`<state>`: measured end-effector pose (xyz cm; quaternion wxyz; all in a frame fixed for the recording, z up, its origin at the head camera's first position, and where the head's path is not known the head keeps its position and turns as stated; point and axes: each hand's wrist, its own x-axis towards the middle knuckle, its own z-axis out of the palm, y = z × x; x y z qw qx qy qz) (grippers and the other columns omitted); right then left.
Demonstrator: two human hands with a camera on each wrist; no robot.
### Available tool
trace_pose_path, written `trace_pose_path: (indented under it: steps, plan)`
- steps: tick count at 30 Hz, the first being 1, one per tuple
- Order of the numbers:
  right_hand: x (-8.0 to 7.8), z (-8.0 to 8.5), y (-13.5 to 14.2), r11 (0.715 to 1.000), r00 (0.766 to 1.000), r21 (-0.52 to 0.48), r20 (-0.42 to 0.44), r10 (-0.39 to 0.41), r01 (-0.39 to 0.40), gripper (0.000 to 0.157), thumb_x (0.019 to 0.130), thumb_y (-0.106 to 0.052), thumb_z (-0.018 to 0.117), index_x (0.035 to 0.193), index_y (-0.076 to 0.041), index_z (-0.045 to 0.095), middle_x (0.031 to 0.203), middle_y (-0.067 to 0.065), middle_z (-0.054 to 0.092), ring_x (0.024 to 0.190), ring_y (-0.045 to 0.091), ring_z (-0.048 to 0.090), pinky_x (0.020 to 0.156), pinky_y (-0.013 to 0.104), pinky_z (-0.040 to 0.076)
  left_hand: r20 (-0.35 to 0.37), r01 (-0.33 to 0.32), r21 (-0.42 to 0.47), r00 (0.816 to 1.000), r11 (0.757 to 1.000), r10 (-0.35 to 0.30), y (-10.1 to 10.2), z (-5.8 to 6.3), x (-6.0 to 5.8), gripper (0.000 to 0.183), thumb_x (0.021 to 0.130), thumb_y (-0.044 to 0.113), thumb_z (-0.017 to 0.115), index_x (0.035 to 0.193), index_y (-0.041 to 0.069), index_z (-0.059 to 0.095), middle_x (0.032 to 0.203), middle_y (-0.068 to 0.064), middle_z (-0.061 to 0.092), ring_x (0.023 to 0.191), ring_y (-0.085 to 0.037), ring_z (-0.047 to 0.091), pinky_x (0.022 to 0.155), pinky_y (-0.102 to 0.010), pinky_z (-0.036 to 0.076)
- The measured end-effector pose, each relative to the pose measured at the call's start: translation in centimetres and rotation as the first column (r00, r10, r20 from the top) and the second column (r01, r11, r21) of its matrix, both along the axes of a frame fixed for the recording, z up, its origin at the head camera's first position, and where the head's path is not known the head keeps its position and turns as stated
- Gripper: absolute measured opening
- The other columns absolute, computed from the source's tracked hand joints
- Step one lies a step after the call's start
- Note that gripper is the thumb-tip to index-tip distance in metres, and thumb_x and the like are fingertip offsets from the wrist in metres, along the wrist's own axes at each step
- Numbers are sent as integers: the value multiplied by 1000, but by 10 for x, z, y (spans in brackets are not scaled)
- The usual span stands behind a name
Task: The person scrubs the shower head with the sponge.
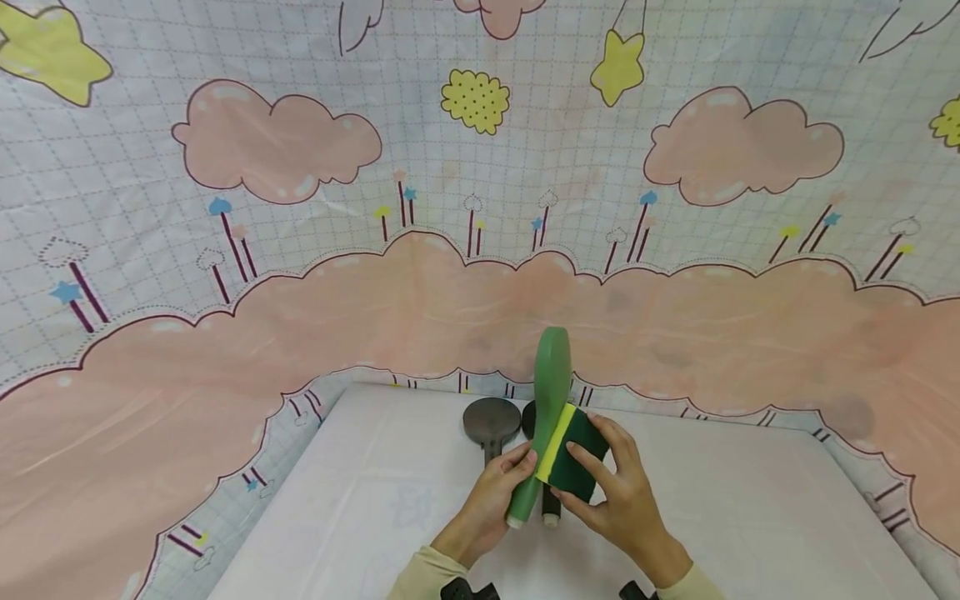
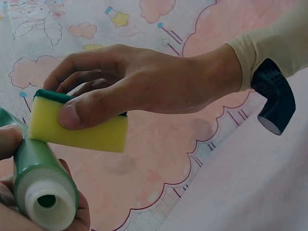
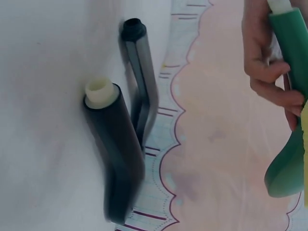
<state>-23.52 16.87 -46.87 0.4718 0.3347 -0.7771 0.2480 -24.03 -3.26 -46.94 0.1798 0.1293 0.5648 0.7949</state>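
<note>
My left hand [image 1: 491, 492] grips a green handheld shower head [image 1: 552, 375] by its handle, head end up and tilted. A pale hollow connector [image 2: 45, 202] shows at the handle's lower end in the left wrist view. Between thumb and fingers, my right hand [image 1: 626, 492] holds a sponge [image 1: 581, 457] with a yellow foam side and a dark green scouring side. The yellow foam lies against the side of the green shower head, just above the left hand. In the right wrist view only a yellow sliver of the sponge [image 3: 305, 149] is visible.
A dark grey shower head [image 1: 491, 421] lies on the white table [image 1: 390, 467] beyond my left hand. Beside it, a black shower head [image 1: 551, 507] with a pale connector is partly hidden behind the green one. A cloud-printed cloth [image 1: 450, 317] hangs behind the table.
</note>
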Motion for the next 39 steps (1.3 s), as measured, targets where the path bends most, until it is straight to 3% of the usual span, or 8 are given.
trace_pose_path:
  steps: [14, 20, 24, 30, 39]
  plan:
    - [11, -10, -6, 994, 997, 70, -2, 80, -80, 51, 91, -56, 60, 120, -15, 68, 139, 25, 51, 132, 33, 42, 121, 23, 22, -20, 14, 65, 1000, 998, -12, 1, -1, -6, 60, 100, 37, 54, 147, 2, 41, 129, -7, 61, 113, -14, 61, 96, -29, 52]
    - [16, -14, -7, 990, 997, 113, -13, 80, -79, 50, 92, -57, 58, 120, -16, 68, 138, 26, 52, 130, 34, 43, 121, 22, 20, -25, -23, 38, 999, 999, 24, 0, 0, -7, 59, 99, 36, 55, 147, 4, 43, 134, -8, 59, 118, -13, 57, 105, -36, 47]
    - [19, -17, -7, 990, 996, 107, -6, 89, -88, 50, 92, -56, 58, 121, -16, 68, 137, 27, 52, 130, 34, 43, 120, 22, 20, -22, -10, 28, 1000, 1000, 11, -2, -2, -6, 57, 99, 33, 57, 145, 2, 45, 133, -6, 60, 119, -12, 56, 108, -39, 44]
    - [21, -19, -6, 989, 995, 105, 0, 101, -100, 49, 92, -56, 58, 119, -16, 68, 137, 25, 52, 130, 31, 43, 120, 20, 21, -28, -3, 31, 1000, 1000, 4, -5, -4, -6, 53, 97, 27, 62, 138, -4, 51, 122, 1, 66, 111, -10, 61, 104, -33, 45]
    - [17, -13, -3, 986, 991, 111, -30, 130, -126, 48, 91, -54, 62, 117, -14, 70, 135, 27, 54, 129, 34, 44, 120, 22, 24, -49, -9, 34, 999, 999, 11, -8, -1, -10, 53, 95, 22, 65, 136, -8, 50, 121, -6, 69, 106, -9, 66, 92, -26, 53]
